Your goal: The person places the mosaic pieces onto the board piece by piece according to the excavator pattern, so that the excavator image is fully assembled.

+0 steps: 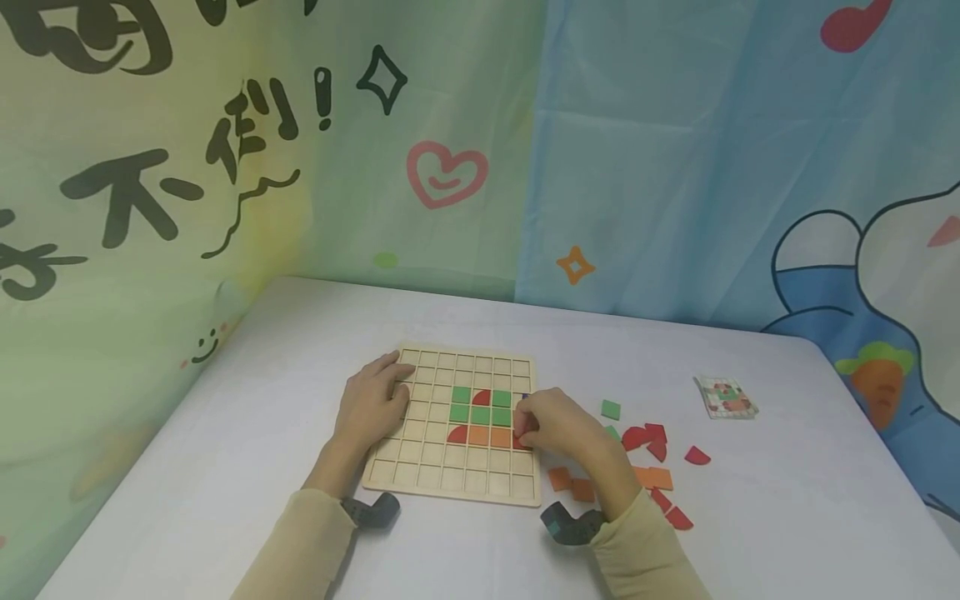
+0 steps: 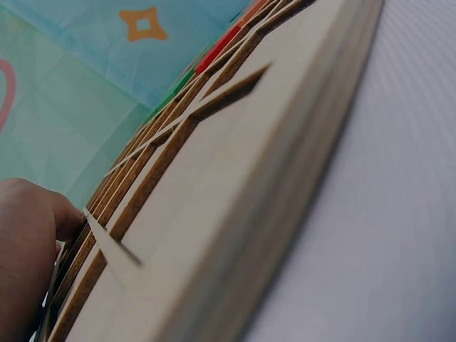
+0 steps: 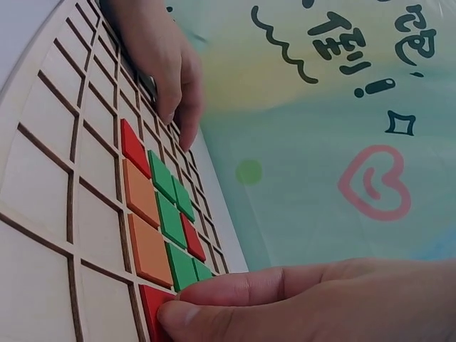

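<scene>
A wooden grid board lies on the white table. Green square tiles, red quarter-round tiles and orange square tiles sit in its cells. The left hand rests on the board's left edge, fingers relaxed over the outer cells; in the left wrist view, part of that hand shows beside the grid. At the right end of the orange row, the right hand pinches a red tile between thumb and forefinger at a cell. The fingers partly cover this tile, hiding its full shape.
Right of the board lie loose red tiles, orange tiles and a green tile, some partly behind the right forearm. A small stack of pattern cards lies farther right. A printed curtain hangs behind the table.
</scene>
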Demonstrator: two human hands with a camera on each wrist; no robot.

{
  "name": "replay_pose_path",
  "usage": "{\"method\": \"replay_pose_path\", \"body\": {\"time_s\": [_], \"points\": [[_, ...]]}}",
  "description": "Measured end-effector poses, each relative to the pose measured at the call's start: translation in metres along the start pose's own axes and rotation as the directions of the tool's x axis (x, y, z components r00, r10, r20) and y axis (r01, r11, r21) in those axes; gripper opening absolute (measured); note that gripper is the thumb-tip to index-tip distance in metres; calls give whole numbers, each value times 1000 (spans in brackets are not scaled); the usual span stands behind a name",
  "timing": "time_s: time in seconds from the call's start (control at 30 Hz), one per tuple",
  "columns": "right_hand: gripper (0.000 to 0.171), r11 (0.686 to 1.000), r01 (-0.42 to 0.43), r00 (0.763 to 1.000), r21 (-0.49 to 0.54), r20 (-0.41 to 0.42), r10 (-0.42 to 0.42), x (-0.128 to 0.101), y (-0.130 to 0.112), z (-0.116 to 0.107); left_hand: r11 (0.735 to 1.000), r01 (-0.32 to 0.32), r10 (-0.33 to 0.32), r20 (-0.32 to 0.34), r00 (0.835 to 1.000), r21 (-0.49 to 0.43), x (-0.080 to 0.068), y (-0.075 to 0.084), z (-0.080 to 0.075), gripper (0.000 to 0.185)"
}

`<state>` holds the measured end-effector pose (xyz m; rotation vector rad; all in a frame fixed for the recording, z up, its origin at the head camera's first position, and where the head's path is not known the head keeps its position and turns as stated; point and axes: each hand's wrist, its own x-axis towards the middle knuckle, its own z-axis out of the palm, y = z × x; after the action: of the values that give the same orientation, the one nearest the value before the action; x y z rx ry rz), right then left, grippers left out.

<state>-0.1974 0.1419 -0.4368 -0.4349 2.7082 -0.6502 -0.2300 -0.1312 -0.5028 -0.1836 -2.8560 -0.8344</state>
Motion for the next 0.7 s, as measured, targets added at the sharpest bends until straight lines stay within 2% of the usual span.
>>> {"method": "replay_pose_path", "body": {"time_s": [0.13,0.27,0.33,0.43,0.57,0.7], "points": [[18,1000,7,1000,23,12,-7,0,6,-2,1000,-1,1,-3,1000,-2,0,0,0,37],[10,999,12,1000,53,-14,-11,-4,25,-17,1000,3,-3,1,1000,-5,0,1,2,37],[5,999,-11,999,48,-52,14,-9,40,-29,1000,-2,2,3,1000,-6,0,1,2,37],[16,995,-95,992,37,-77,98,-18,65,-44,1000,3,-3,12,1000,-5,1,2,2,37],[26,988,-144,989,49,-26,146,-30,95,-53,1000,7,-7,12,1000,0,1,1,2,37],[31,983,-168,984,75,66,163,-40,109,-59,1000,11,-11,5,1000,7,0,0,1,38]]}}
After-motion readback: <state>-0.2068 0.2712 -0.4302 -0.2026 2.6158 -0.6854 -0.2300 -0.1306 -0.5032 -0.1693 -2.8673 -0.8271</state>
